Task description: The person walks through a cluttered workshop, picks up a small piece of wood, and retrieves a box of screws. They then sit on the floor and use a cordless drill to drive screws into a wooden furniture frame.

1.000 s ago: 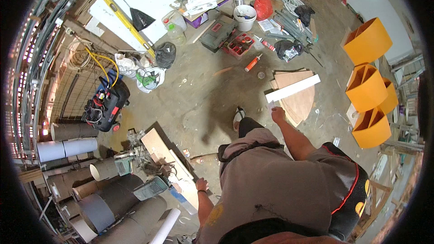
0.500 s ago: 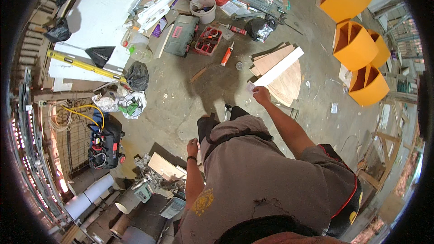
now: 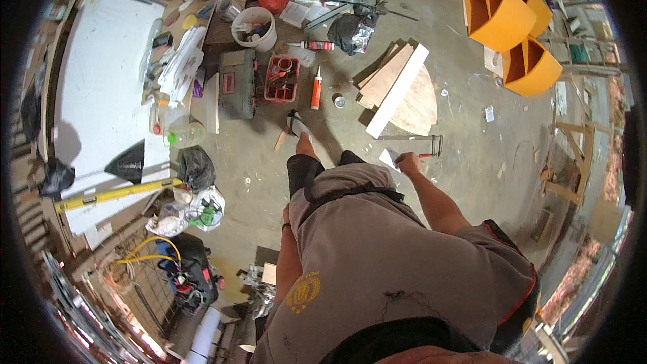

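My right hand (image 3: 407, 163) is closed on a small flat white piece (image 3: 389, 159), whose exact kind I cannot make out. It hangs over the floor by a bar clamp (image 3: 431, 146) with a red handle. Farther on, a long white strip (image 3: 397, 94) lies across several pale plywood pieces (image 3: 421, 102), one with a curved edge. My left hand (image 3: 286, 217) is down beside my body; its fingers are mostly hidden by my shirt. An orange-and-white sealant cartridge (image 3: 316, 91) and a small round can (image 3: 339, 101) sit on the floor ahead.
Ahead left are a red tool tray (image 3: 273, 98), a grey toolbox (image 3: 237, 94) and a white bucket (image 3: 255, 42). Orange curved boxes (image 3: 532, 67) stand at the far right. On the left lie a white panel (image 3: 101, 108), a yellow level (image 3: 118, 195) and a black machine (image 3: 192, 269).
My left leg has stepped forward and the view has turned. My right hand, still with the white piece, has moved away from the strip's near end. My left hand is now more hidden.
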`<action>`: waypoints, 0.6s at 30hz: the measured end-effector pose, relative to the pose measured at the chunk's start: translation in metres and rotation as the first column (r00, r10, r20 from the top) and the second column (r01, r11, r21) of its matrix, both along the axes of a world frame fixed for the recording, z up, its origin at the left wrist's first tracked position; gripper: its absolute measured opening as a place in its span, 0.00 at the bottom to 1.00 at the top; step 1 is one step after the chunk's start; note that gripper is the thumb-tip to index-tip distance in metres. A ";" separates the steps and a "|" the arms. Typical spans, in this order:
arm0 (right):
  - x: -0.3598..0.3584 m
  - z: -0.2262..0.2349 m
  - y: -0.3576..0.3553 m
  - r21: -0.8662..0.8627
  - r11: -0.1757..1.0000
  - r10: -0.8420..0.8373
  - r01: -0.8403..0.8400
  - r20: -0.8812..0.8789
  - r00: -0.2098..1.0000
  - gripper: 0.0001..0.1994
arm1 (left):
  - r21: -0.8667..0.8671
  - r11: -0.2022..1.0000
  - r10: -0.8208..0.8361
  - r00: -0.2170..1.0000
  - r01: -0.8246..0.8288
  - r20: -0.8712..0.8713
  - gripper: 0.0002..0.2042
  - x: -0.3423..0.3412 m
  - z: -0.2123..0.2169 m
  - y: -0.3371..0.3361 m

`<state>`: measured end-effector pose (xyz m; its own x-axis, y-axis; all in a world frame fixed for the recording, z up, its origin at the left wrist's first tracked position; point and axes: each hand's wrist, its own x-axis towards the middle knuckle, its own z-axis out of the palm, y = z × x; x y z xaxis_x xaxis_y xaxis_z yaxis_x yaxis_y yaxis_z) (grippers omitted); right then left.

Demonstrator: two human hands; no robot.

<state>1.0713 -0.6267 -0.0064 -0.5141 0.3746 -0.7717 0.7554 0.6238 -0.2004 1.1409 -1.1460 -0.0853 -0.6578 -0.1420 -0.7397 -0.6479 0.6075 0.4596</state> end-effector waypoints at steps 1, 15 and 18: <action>-0.017 0.012 -0.005 0.012 0.999 -0.030 0.030 -0.010 1.000 0.10 | 0.005 0.999 -0.045 0.999 0.045 -0.004 0.18 -0.017 -0.005 -0.009; -0.227 0.113 -0.064 0.040 0.928 -0.241 0.371 -0.693 0.680 0.21 | 0.114 0.963 0.250 0.968 -0.245 -0.036 0.11 -0.411 0.012 -0.103; -0.214 0.096 -0.044 0.051 0.864 -0.352 0.502 -0.651 0.672 0.21 | 0.219 0.938 0.272 0.962 -0.268 0.015 0.12 -0.464 0.029 -0.069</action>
<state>0.8576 -0.6707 0.0893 -0.5779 0.7830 -0.2303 0.7116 0.3453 -0.6118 0.6772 -1.2146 -0.0560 -0.6286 -0.1535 -0.7624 -0.7655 0.2954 0.5717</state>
